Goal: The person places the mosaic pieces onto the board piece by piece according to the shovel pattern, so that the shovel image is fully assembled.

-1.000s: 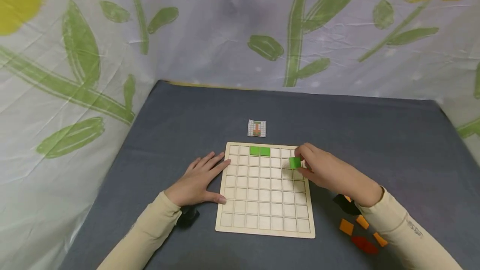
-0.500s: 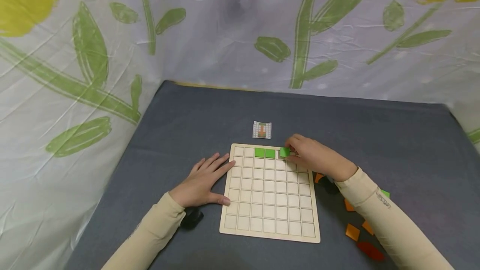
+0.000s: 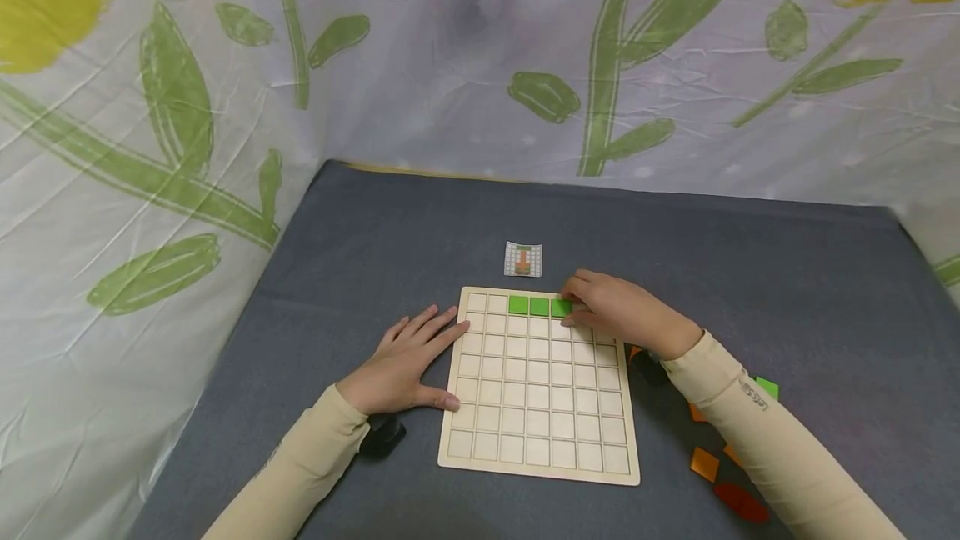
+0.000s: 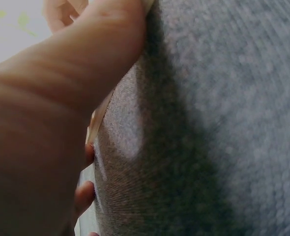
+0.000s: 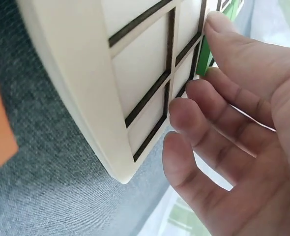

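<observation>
A pale wooden grid board [image 3: 538, 467] lies on the table. Two green square tiles sit side by side in its far row, and a third green tile [image 3: 559, 307] is in the cell to their right. My right hand [image 3: 621, 308] pinches that third tile between thumb and index finger; in the right wrist view the green tile [image 5: 203, 56] shows between them, its other fingers loosely bent. With fingers spread, my left hand [image 3: 405, 365] rests at the board's left edge, fingertips and thumb on the rim. In the left wrist view the forearm covers most of this hand.
A small printed pattern card [image 3: 523, 260] lies beyond the board. To the right, partly under the sleeve, are several orange tiles [image 3: 704, 464], a green piece [image 3: 767, 387] and a red oval piece [image 3: 741, 502]. A flower-painted sheet [image 3: 450, 65] stands behind the table.
My right hand has carried the green tile leftward and lowered it into the far row beside the other two. The left hand has stayed on the board's edge. The head view has shifted slightly.
</observation>
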{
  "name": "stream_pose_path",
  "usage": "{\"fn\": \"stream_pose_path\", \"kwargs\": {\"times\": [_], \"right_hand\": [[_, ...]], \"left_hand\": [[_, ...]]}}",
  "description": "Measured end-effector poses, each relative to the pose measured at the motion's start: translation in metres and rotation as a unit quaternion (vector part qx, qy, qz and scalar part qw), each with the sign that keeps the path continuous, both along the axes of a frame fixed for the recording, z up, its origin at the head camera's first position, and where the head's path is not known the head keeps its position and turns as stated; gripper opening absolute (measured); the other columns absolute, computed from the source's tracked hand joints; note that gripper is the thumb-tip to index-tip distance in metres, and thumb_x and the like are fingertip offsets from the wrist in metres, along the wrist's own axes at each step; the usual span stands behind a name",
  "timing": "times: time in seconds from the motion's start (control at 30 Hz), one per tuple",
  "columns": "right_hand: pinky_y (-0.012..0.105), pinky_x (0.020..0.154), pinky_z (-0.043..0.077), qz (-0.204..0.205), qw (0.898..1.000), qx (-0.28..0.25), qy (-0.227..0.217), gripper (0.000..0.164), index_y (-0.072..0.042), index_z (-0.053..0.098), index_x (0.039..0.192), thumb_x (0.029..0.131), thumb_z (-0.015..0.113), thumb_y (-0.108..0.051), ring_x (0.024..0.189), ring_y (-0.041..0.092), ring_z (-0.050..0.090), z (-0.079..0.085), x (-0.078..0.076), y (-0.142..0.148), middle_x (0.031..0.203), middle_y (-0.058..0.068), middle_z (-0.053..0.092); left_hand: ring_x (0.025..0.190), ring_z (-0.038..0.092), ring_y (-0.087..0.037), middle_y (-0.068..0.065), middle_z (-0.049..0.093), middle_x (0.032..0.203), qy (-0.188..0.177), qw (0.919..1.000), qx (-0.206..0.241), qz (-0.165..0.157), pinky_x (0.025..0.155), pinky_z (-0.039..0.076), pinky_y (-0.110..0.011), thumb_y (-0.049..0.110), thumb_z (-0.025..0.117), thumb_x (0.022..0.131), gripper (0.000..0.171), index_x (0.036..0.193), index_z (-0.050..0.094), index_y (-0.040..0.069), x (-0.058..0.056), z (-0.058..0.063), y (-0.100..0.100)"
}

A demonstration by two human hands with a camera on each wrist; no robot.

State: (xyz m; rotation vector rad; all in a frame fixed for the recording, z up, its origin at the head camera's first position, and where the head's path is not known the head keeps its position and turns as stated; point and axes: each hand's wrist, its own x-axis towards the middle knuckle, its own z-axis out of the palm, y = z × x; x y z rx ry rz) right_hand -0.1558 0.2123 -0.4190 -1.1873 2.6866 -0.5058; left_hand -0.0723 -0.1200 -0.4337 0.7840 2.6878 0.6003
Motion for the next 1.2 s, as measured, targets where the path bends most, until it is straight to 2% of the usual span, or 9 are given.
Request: {"fn": "stream_pose_path", "kwargs": {"times": [0.47,0.63,0.8,0.9,1.0,1.1,1.2], "right_hand": [[0.027,0.075,0.053,0.004,1.000,-0.002,0.003,0.029,-0.008,0.062,0.114,0.089,0.069,-0.022,0.088,0.012,0.061,-0.002,-0.001,0.002,0.104,0.003,0.061],[0.029,0.074,0.052,-0.026,0.999,0.001,-0.021,0.029,-0.007,0.061,0.118,0.092,0.066,-0.020,0.088,0.012,0.060,0.009,0.001,0.013,0.107,0.005,0.060],[0.028,0.067,0.051,-0.062,0.998,0.022,-0.003,0.025,-0.005,0.062,0.115,0.092,0.066,-0.016,0.080,0.011,0.058,0.016,0.003,0.040,0.102,0.005,0.060],[0.027,0.066,0.051,-0.071,0.996,0.049,-0.004,0.023,-0.006,0.063,0.111,0.091,0.067,-0.016,0.079,0.010,0.058,0.016,0.008,0.055,0.100,0.004,0.060],[0.027,0.067,0.052,-0.077,0.994,0.067,-0.029,0.022,-0.007,0.063,0.110,0.091,0.067,-0.017,0.081,0.012,0.060,0.017,0.016,0.068,0.100,0.004,0.060],[0.027,0.068,0.052,-0.085,0.992,0.070,-0.064,0.023,-0.008,0.064,0.109,0.090,0.068,-0.021,0.083,0.011,0.059,0.018,0.025,0.078,0.100,0.002,0.060],[0.027,0.068,0.051,-0.079,0.992,0.061,-0.071,0.028,-0.008,0.065,0.107,0.087,0.071,-0.028,0.082,0.010,0.057,0.017,0.033,0.085,0.099,0.001,0.060]], "left_hand": [[0.147,0.014,-0.034,-0.009,0.021,0.159,-0.003,1.0000,-0.005,0.000,0.111,0.013,-0.063,0.060,0.072,0.072,0.102,0.153,0.027,0.019,0.000,0.000,0.001],[0.147,0.014,-0.034,-0.009,0.021,0.159,-0.003,1.0000,-0.004,-0.002,0.112,0.014,-0.062,0.059,0.073,0.072,0.101,0.153,0.027,0.019,0.001,0.000,0.001],[0.146,0.015,-0.035,-0.010,0.022,0.159,0.003,1.0000,-0.003,-0.003,0.111,0.015,-0.062,0.058,0.073,0.072,0.100,0.152,0.028,0.018,0.001,0.001,0.000],[0.146,0.016,-0.035,-0.010,0.022,0.158,0.004,1.0000,-0.004,-0.004,0.111,0.015,-0.063,0.058,0.073,0.072,0.100,0.152,0.029,0.018,0.002,0.001,0.000],[0.146,0.015,-0.036,-0.011,0.022,0.158,0.002,1.0000,-0.001,-0.002,0.111,0.014,-0.063,0.058,0.073,0.073,0.099,0.152,0.029,0.018,0.002,0.001,-0.001],[0.146,0.015,-0.036,-0.011,0.022,0.158,0.001,1.0000,0.004,-0.002,0.111,0.014,-0.063,0.058,0.073,0.073,0.099,0.152,0.029,0.018,0.002,0.000,0.000],[0.146,0.016,-0.035,-0.010,0.022,0.158,0.008,1.0000,0.005,-0.003,0.111,0.014,-0.063,0.059,0.072,0.073,0.099,0.152,0.029,0.018,0.001,-0.001,-0.001]]}}
